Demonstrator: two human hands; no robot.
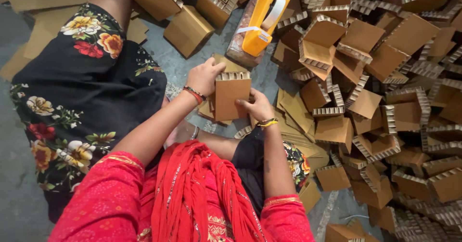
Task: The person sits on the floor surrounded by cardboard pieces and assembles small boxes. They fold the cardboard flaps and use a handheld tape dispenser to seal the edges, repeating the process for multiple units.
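Seen from above, a person in a red top and a black floral skirt sits on a grey floor (19, 184) among honeycomb cardboard pieces. Both hands hold a small brown cardboard corner piece (232, 97) upright just in front of the knees, its honeycomb edge showing along the top. The left hand (204, 77) grips the upper left corner of the piece, its fingers curled and pressed together over the top edge. The right hand (257, 106) holds the lower right edge, with its fingers pinching the side of the piece. Red bangles sit on the left wrist and yellow ones on the right.

Flat cardboard sheets (294, 112) lie under and just beside the held piece. A yellow tape dispenser (262, 18) with a roll of clear tape rests on a block just beyond the hands. To the right, a large heap of folded corner pieces (385, 92) covers the floor. More cardboard boxes (188, 30) lie at the top, near the dispenser, and flat cardboard lies at the upper left beside the skirt.
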